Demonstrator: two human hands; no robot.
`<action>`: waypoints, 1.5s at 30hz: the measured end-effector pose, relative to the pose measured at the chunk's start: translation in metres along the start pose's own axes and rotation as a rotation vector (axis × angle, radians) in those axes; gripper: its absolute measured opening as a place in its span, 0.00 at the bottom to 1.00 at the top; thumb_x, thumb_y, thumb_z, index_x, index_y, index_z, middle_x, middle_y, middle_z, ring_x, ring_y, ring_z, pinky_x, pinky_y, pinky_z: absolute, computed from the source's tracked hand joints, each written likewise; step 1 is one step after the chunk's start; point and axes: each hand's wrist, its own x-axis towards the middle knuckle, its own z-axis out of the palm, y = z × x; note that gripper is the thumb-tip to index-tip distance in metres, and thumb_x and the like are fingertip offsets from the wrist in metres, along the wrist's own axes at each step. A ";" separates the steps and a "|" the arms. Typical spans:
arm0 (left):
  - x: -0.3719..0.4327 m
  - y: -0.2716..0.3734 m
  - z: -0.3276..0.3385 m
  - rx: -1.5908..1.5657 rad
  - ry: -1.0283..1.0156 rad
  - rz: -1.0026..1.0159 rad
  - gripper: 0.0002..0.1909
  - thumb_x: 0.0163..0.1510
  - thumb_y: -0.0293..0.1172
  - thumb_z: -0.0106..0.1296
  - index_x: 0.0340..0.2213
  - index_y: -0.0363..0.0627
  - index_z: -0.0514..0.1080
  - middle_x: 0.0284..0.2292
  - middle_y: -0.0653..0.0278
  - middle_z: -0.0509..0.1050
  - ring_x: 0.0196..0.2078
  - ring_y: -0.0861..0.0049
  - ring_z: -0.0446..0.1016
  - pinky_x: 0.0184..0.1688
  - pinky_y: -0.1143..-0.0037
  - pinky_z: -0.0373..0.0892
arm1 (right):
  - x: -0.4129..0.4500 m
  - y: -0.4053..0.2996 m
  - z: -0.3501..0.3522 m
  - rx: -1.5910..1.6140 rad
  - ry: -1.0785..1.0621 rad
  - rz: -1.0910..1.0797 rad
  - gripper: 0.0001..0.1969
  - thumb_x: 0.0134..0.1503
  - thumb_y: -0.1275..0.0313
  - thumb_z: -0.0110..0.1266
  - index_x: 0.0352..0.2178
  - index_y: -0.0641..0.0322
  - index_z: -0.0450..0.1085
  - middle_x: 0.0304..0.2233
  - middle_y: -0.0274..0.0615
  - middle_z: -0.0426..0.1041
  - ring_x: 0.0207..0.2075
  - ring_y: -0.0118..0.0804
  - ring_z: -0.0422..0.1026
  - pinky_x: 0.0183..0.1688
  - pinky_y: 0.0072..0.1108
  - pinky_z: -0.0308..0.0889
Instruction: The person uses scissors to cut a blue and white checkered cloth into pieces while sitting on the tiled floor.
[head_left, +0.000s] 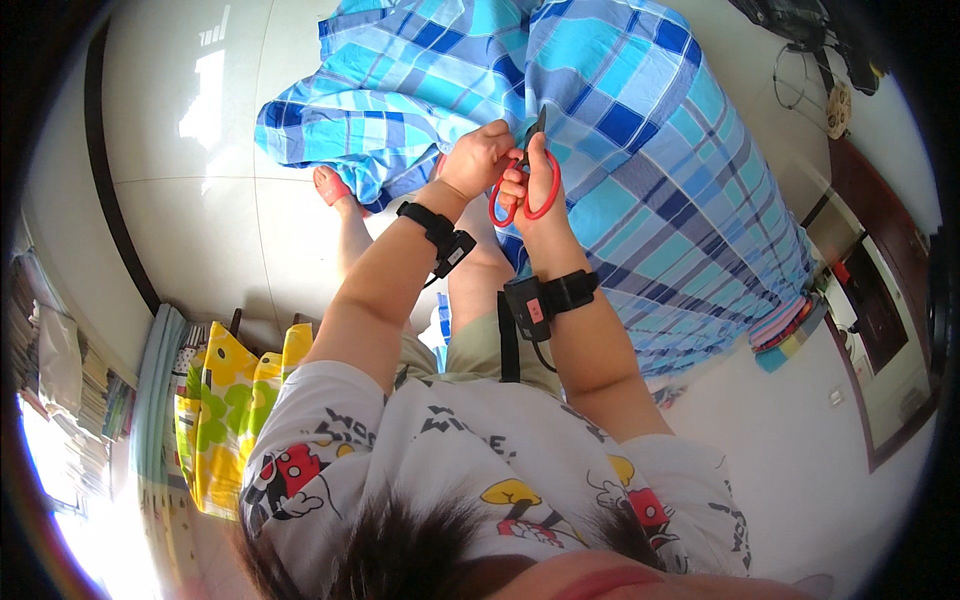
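In the head view, my right hand (546, 196) holds a pair of scissors (555, 187) by its red loop handles. Their dark blades point away from me, over the plaid cloth. My left hand (480, 159) is right beside the scissors, its fingers curled in and their tips close to the handles. Whether it pinches a thread or a bit of fabric is hidden. A large blue and turquoise plaid cloth (622, 97) spreads out beyond both hands. Part of it hangs in folds toward the floor at the left, and the rest runs down the right side.
Pale floor tiles (202, 247) lie to the left. My foot in a pink slipper (330, 186) stands by the cloth's hanging edge. A yellow flowered cloth (232, 405) drapes at the lower left, near a light blue curtain (154, 382). A black standing fan (787, 19) is at upper right.
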 end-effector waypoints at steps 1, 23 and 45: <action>0.000 0.000 0.001 0.003 0.004 -0.021 0.06 0.38 0.23 0.55 0.22 0.41 0.69 0.23 0.60 0.66 0.25 0.60 0.70 0.26 0.69 0.68 | 0.002 0.001 -0.001 -0.025 0.013 -0.023 0.25 0.54 0.42 0.45 0.30 0.55 0.61 0.14 0.27 0.54 0.11 0.18 0.50 0.16 0.14 0.45; -0.002 -0.008 -0.004 0.006 0.039 0.003 0.05 0.38 0.23 0.55 0.20 0.42 0.68 0.22 0.61 0.65 0.24 0.61 0.70 0.25 0.68 0.68 | 0.013 -0.008 0.000 -0.045 0.010 -0.018 0.25 0.54 0.46 0.48 0.33 0.59 0.60 0.14 0.29 0.55 0.11 0.20 0.51 0.14 0.15 0.47; -0.011 -0.009 0.002 0.066 0.004 -0.033 0.06 0.37 0.21 0.55 0.19 0.42 0.67 0.24 0.61 0.65 0.24 0.61 0.70 0.25 0.69 0.68 | 0.051 -0.041 0.006 -0.123 0.045 -0.070 0.24 0.54 0.47 0.49 0.31 0.59 0.60 0.15 0.30 0.54 0.11 0.22 0.50 0.15 0.18 0.47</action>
